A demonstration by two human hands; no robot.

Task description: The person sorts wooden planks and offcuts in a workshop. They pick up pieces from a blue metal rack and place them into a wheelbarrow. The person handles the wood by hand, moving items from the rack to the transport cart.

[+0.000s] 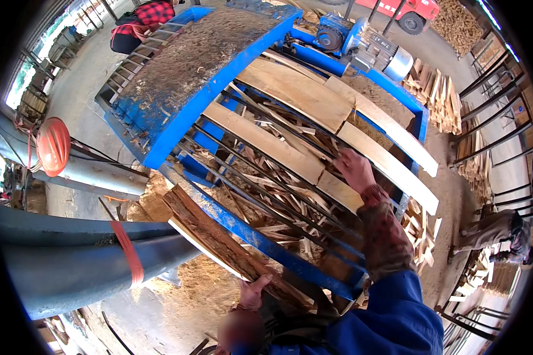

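My left hand (253, 293) is closed on the edge of a bark-covered wood slab (213, 236). That slab lies slanting along the near blue rail (243, 231), its pale sawn edge toward the left. Over the rack of dark bars, my right hand (356, 169) reaches out with its fingers loosely bent and apart, no board plainly in them. Just left of it lies a short pale board (340, 192), in line with a longer board (266, 142). To its right is another long pale board (391, 165). A wide plank (302, 92) rests farther up.
A blue machine (219, 89) topped with sawdust stands beyond, with an electric motor (376, 50) at its far right. Wood offcuts (278, 195) fill the space beneath the bars. A grey pipe (100, 266) crosses at left, near an orange hard hat (53, 146). Other people (497, 231) are nearby.
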